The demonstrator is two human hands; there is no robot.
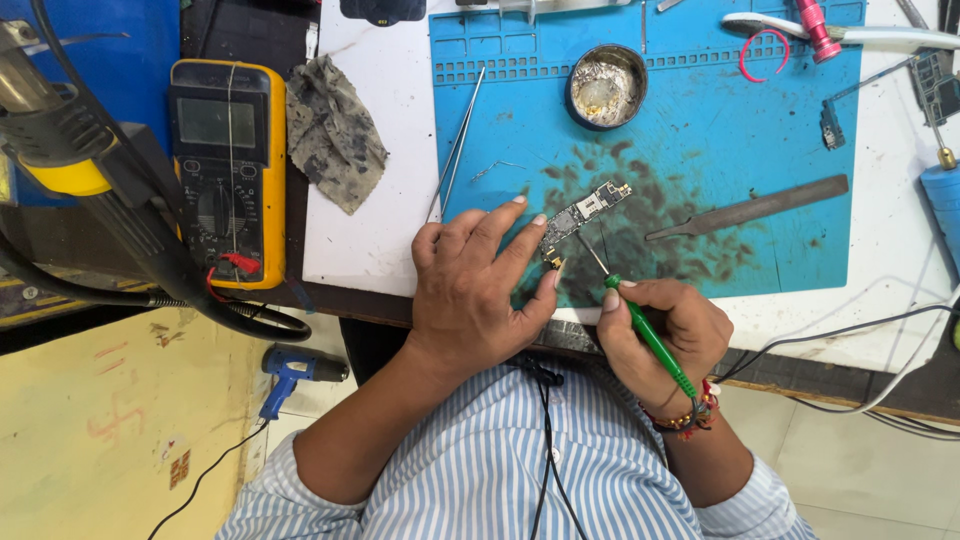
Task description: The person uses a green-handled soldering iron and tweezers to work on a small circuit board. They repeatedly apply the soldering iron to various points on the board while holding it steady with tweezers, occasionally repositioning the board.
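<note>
A small narrow circuit board (583,212) lies on the stained blue work mat (720,130). My left hand (478,283) rests on the mat with its fingers pressing on the board's near end. My right hand (664,330) grips a green-handled tool (650,336) like a pen. Its thin metal tip (592,254) points at the board's lower end, close to my left fingertips.
Tweezers (455,148) lie at the mat's left edge, a round metal tin (606,87) at the back, a flat metal spudger (750,208) to the right. A yellow multimeter (226,165) and a dirty rag (333,132) sit left. A heat gun (292,375) lies on the floor.
</note>
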